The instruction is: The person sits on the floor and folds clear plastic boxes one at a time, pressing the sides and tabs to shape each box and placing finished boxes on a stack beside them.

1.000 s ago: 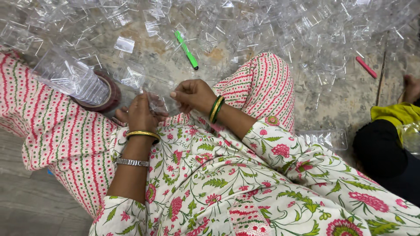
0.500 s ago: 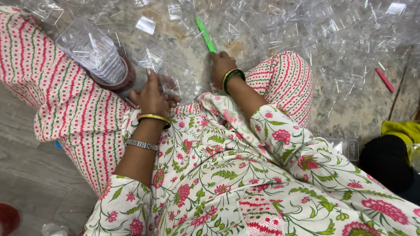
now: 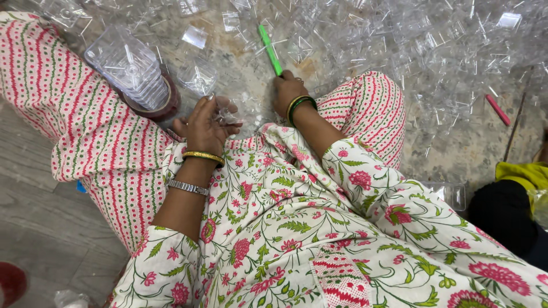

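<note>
Item: green pen [image 3: 270,49], long axis running up-left from my right hand [image 3: 288,91], fingers closed on its near end; left hand [image 3: 206,122] loosely cupping a clear plastic piece [image 3: 228,117].

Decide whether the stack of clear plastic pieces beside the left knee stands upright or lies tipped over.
Tipped. The stack of clear pieces lies slanted on the floor, its lower end resting on a brown ring.

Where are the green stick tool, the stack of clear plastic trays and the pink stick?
green stick tool [image 3: 269,48], head view, middle of its shaft.
stack of clear plastic trays [image 3: 127,65], head view, top tray's face.
pink stick [image 3: 498,109], head view, middle of its length.
</note>
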The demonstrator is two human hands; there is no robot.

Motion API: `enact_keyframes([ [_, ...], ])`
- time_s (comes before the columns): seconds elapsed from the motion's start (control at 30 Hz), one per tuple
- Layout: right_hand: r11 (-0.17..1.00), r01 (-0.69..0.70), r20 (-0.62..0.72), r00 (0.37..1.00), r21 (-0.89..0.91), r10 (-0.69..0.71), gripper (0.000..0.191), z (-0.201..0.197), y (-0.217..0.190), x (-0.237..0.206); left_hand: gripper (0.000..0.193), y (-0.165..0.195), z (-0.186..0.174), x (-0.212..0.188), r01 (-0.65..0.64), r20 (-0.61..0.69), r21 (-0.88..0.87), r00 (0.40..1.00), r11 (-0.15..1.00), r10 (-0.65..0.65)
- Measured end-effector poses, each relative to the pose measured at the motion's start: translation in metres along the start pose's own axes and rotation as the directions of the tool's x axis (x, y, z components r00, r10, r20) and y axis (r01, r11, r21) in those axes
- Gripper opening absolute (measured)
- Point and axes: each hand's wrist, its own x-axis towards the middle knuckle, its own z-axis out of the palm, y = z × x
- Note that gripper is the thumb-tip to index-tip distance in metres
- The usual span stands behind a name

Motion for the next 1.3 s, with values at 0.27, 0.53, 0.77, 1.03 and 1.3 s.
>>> enact_keyframes([
  [0.27, 0.962, -0.273, 0.167, 0.948, -0.012, 0.271, 0.030, -0.011, -0.003, 0.003, 0.026, 0.001, 0.001, -0.001, -0.001, 0.026, -0.047, 1.000, 0.999, 0.002],
  [0.53, 0.961, -0.221, 0.074, 0.975, 0.167, 0.212, 0.035, 0.001, 0.004, 0.007, 0.025, 0.005, 0.007, -0.003, -0.003, 0.031, -0.055, 1.000, 0.998, 0.005],
  [0.77, 0.448, -0.463, 0.348, 0.882, 0.765, 0.317, 0.020, -0.006, 0.018, 0.011, 0.027, 0.007, 0.005, 0.000, 0.030, 0.009, -0.161, 1.000, 0.987, -0.029],
  [1.03, 0.123, -0.187, 0.180, 0.981, 0.975, 0.068, 0.012, -0.017, 0.014, -0.005, 0.033, 0.005, -0.001, 0.002, 0.053, 0.000, -0.213, 0.999, 0.976, -0.054],
  [1.3, 0.391, 0.123, -0.035, 0.974, 0.912, -0.226, 0.040, -0.011, -0.004, -0.025, 0.034, 0.005, -0.001, 0.001, 0.023, 0.003, -0.208, 1.000, 0.978, -0.023],
])
